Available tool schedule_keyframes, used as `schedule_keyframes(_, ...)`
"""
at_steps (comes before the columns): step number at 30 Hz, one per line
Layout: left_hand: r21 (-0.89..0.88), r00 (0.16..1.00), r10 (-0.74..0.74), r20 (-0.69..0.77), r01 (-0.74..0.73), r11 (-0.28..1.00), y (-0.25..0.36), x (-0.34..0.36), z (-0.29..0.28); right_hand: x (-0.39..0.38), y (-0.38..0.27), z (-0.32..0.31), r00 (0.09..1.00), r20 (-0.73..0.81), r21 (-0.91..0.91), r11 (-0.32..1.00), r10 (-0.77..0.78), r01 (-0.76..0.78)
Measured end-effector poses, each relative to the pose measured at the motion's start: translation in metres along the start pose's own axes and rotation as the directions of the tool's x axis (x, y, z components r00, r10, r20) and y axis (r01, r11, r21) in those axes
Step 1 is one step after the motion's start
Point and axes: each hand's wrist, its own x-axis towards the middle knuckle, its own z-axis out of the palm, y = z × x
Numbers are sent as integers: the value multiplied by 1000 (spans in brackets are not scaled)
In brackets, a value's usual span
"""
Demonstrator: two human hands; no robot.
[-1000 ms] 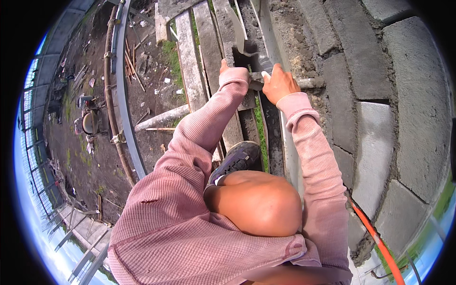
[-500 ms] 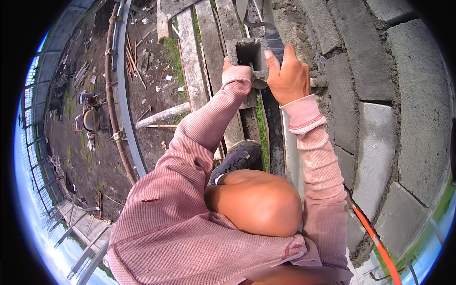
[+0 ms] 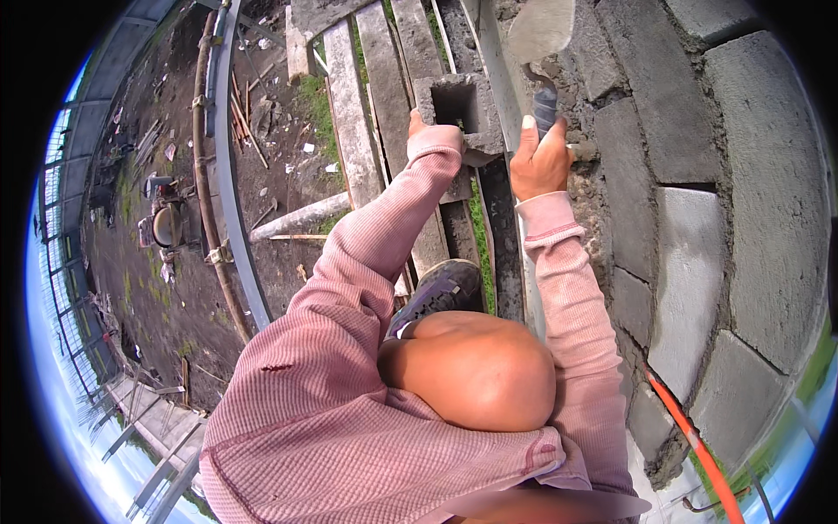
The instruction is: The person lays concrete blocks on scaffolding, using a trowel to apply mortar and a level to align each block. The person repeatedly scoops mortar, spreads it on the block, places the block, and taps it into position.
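A small grey hollow concrete block [image 3: 486,118] rests on the planks ahead of my knee, its square hole facing up. My left hand [image 3: 428,134] is closed on the block's near left side; the thumb shows, while most fingers are hidden behind the block and cuff. Just right of the block, my right hand [image 3: 540,166] grips a trowel [image 3: 543,31] by its dark wrapped handle. The trowel's pale, rounded blade points away from me, above the rough mortar strip beside the block wall. Blade and block are apart.
Weathered planks [image 3: 352,113] form the narrow platform, with gaps showing grass beneath. A block wall [image 3: 690,96] runs along the right. An orange hose or cable [image 3: 690,434] lies at lower right. Metal and bamboo poles [image 3: 202,131] edge the left, above littered ground.
My right hand has drawn slightly right and back from the block, turning the trowel so its blade swings rightward over the mortar strip. My left hand stays on the block.
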Motion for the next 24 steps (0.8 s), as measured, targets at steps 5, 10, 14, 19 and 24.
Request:
schedule_keyframes(5,-207,999,-32,38,39,978,11,-13,8,0,8,-8,888,361,468,767,286,-438)
schedule_keyframes(10,-276,881,-185,435,327,904,15,-11,-2,0,-11,-17,996,-40,69,994,86,-83)
schedule_keyframes(14,-107,984,-81,159,99,989,10,-15,6,7,-10,-20,862,410,78,931,297,-357)
schedule_keyframes(19,232,999,39,36,-46,972,5,-23,12,13,2,-21,977,-141,426,901,161,-87)
schedule_keyframes(24,975,962,257,93,-140,174,1,10,-3,17,1,-26,783,546,103,904,297,-414)
